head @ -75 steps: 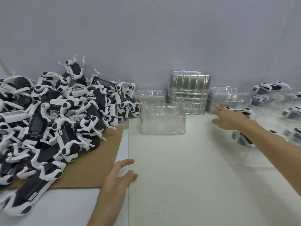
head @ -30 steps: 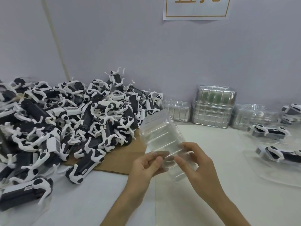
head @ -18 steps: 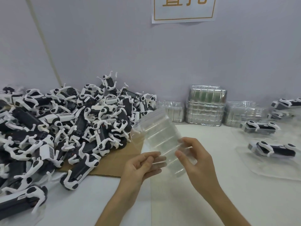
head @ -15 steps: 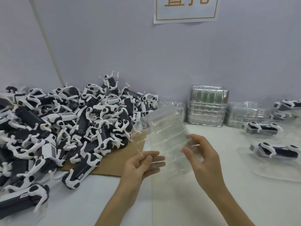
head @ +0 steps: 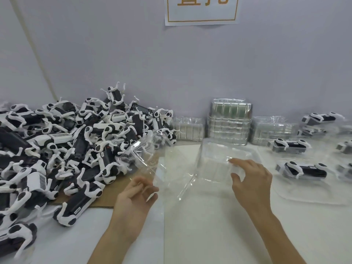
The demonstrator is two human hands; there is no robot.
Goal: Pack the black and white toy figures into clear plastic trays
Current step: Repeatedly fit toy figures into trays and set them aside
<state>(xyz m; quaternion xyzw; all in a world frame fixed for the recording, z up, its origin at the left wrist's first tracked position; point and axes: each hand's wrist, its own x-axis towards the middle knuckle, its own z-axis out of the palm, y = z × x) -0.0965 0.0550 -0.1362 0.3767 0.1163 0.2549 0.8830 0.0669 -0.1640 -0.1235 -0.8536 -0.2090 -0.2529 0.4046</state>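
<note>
Both hands work apart: the left hand (head: pixel 136 196) pinches the lid flap and the right hand (head: pixel 251 181) clasps the deeper half of an opened clear tray (head: pixel 211 166), held over the counter (head: pixel 209 235). No figure lies in it. Unpacked toy figures (head: pixel 76 149) form a large pile at left, partly on cardboard (head: pixel 106 203). At right lie packed trays (head: pixel 302 169), one figure each; empty tray stacks (head: pixel 229 126) stand along the wall. Judged progress: early. A few trays are packed and most of the pile remains; this tray awaits its figure.
</note>
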